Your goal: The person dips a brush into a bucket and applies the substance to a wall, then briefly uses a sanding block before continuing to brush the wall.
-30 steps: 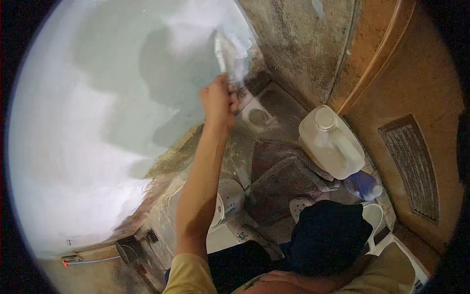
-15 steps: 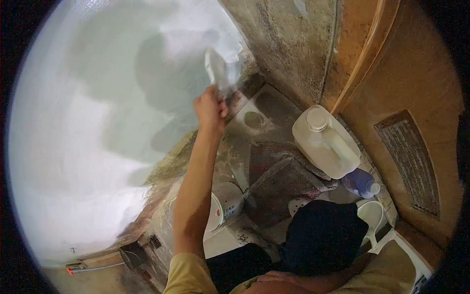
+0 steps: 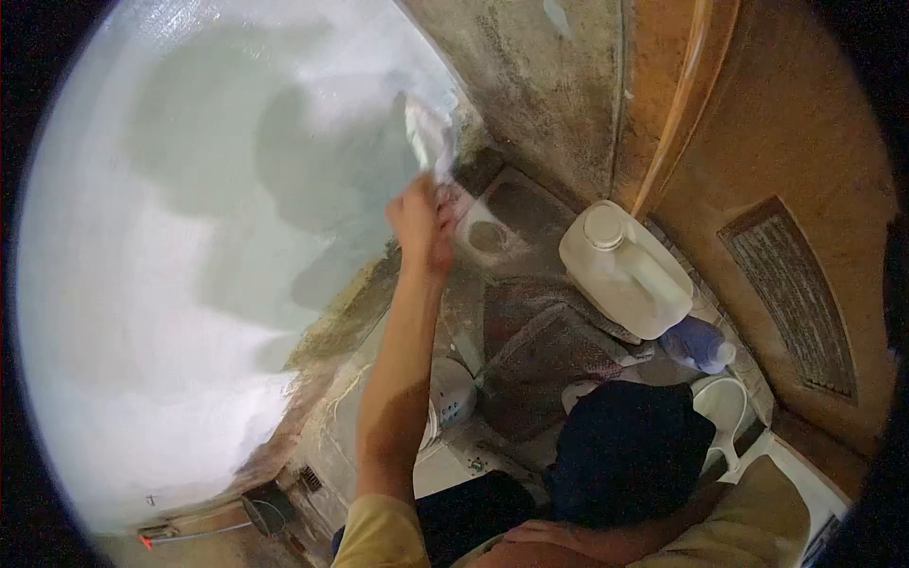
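Note:
My left hand (image 3: 421,227) reaches out to the white wall (image 3: 123,275) with its fingers wrapped around a paintbrush (image 3: 429,137). The brush is pale, blurred and smeared white. Its head is against the wall or very close to it, near the lower corner where a stained wall meets the white one. My right forearm lies folded across my lap behind my dark-clad knee (image 3: 625,454). Part of my right hand (image 3: 540,538) shows at the bottom edge; its fingers are mostly hidden. Beneath my left forearm stands a white bucket (image 3: 453,393), partly covered by the arm.
A large whitish jug (image 3: 630,275) stands at the right, beside a bluish bottle (image 3: 696,346) and a white handled container (image 3: 722,417). Dark cloth (image 3: 530,369) lies on the floor. A brown door (image 3: 701,227) with a vent (image 3: 791,293) bounds the right side. Far lower left is a dark bucket (image 3: 268,511).
My left hand and the brush have shifted slightly right and down in view. The camera view has turned a little. My right arm stays folded.

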### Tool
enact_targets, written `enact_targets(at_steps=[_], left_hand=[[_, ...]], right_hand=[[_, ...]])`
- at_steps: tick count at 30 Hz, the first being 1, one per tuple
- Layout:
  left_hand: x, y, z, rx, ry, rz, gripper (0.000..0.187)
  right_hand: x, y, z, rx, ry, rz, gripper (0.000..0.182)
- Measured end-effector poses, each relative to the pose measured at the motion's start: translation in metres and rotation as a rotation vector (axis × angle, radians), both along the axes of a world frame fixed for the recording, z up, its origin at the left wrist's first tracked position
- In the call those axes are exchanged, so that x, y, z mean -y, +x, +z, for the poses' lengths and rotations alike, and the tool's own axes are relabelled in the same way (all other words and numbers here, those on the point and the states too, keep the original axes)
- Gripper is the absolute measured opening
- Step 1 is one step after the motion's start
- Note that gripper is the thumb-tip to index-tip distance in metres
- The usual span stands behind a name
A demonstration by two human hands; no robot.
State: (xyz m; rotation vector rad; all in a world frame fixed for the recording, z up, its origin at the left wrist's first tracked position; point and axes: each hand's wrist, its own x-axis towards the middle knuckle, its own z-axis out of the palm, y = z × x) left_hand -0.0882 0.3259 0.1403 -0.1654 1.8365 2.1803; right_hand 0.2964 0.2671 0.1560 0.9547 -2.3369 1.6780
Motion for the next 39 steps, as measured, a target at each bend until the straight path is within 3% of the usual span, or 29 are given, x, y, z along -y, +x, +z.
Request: enact_targets(at_steps=[6,9,14,17,21,26,29,32,37,39], left_hand=[[-0.038,-0.036,0.019,-0.004,0.097,-0.102,0.018],[0.002,-0.03,0.017,-0.034,-0.026,-0.073,0.018],[0.102,-0.008,-0.015,-0.06,-0.151,0.088,0.021],[0.129,0.01,-0.034,-0.039,-0.089,0.162,0.022],[0.094,0.019,-0.044,0.025,-0.155,0.051,0.022],[0.001,-0.005,-0.043,-0.017,-0.064,-0.081,0.019],[-0.037,-0.024,-0.046,0.004,-0.018,-0.127,0.021],[-0.043,-0.042,-0.054,0.029,-0.047,-0.119,0.022],[-0.001,-0.033,-0.073,0.004,-0.081,-0.014,0.025],[0.025,-0.023,-0.08,-0.117,-0.199,0.048,0.028]], right_hand=[[0.008,0.0,-0.004,-0.045,0.01,-0.058,0.027],[0.01,0.0,-0.008,-0.11,0.068,-0.048,0.026],[-0.012,0.008,-0.017,0.052,-0.033,0.138,0.027],[-0.033,-0.005,0.0,0.23,-0.08,0.258,0.032],[-0.056,-0.028,0.025,0.65,-0.111,0.449,0.039],[-0.042,-0.016,0.023,0.844,-0.365,0.316,0.045],[-0.034,-0.015,0.016,0.637,-0.305,0.199,0.039],[-0.018,-0.011,0.011,0.184,-0.068,0.025,0.033],[-0.013,-0.004,0.009,0.015,-0.004,-0.083,0.024],[-0.017,-0.004,0.008,-0.021,0.041,-0.069,0.02]])
